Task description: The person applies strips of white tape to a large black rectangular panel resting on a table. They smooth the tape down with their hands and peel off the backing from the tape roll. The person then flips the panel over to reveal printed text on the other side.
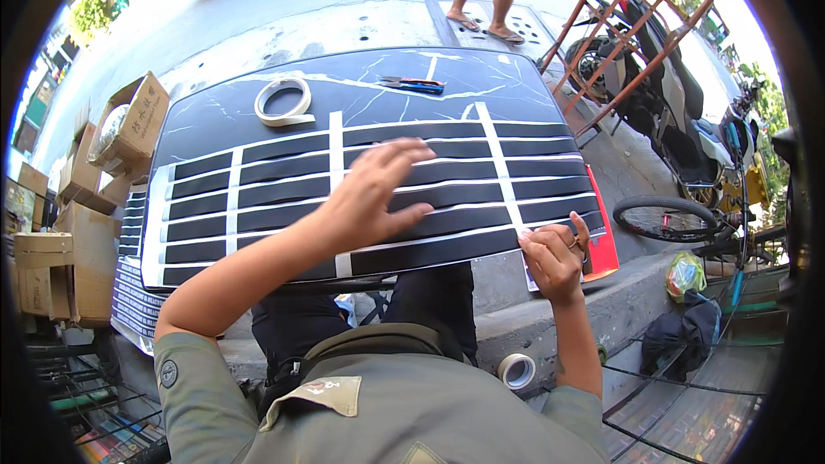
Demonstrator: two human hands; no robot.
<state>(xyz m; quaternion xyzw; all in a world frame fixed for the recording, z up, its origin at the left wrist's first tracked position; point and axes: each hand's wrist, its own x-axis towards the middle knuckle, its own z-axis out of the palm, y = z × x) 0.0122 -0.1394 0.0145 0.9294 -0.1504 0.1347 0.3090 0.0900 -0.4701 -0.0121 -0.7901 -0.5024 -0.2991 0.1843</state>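
Across the near part of the desk (352, 77), dark w/ white marble-type veining, black strips (447, 221) lie in rows, approx. parallel, w/ white lines between. Pale tape strips (501, 167) run crosswise over the rows; two of them extend past the far row onto bare surface.

L. hand (365, 198): above the mid. section of the black strips, palm down, thumb set well apart from the other fingers; spread wide, nothing seen held. Contact w/ the surface: cannot tell.

R. hand (557, 265): at the near R. corner, by the lower end of the right-most tape strip. Thumb & index narrow, close together at that end; cannot tell if they grip it. Ring on one finger.

Far side of desk: tape roll (284, 120), cream, lying flat, loose end out to R.; to its R., a hand tool (417, 85) w/ blue, red & black handles, lying flat. Red sheet (604, 236) just beside the R. edge, partly behind the R. hand.

Surroundings: second roll (504, 371) below the desk's near edge, R. of the person's legs; cardboard boxes (90, 258) to L.; motorbike (670, 77) & bicycle wheel (662, 219) to R.; passer-by's legs (503, 4) beyond far edge.
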